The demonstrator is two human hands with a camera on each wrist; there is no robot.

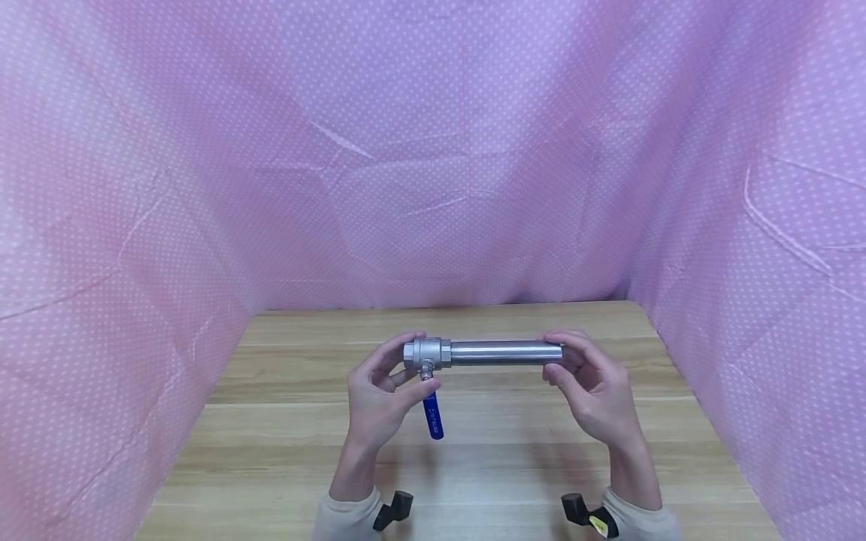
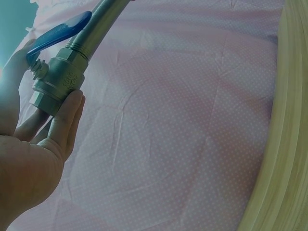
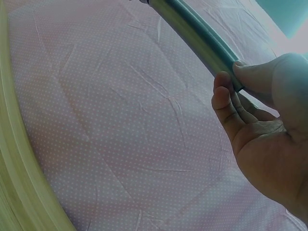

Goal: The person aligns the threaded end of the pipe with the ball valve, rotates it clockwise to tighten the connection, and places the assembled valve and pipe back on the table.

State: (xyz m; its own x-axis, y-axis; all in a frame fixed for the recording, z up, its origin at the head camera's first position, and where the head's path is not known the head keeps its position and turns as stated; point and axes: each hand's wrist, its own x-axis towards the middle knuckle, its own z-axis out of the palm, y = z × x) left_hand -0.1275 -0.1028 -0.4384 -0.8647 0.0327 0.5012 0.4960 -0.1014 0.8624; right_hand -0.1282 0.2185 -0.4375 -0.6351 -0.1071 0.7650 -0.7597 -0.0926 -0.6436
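Note:
A metal ball valve (image 1: 428, 353) with a blue lever handle (image 1: 434, 418) is joined to a straight steel pipe (image 1: 504, 352). The two are held level above the table in the head view. My left hand (image 1: 379, 402) grips the valve body at its free end, the thumb lying against the top of the lever. At the pipe's other end, my right hand (image 1: 598, 391) pinches it between thumb and fingers. Thread shows where the pipe enters the valve (image 2: 60, 79) in the left wrist view. In the right wrist view, fingertips (image 3: 221, 96) touch the pipe's end.
A wood-grain table (image 1: 501, 466) lies below the hands. Pink dotted cloth (image 1: 433, 210) hangs behind it and along both sides. Black wrist mounts (image 1: 399, 507) show at the sleeves.

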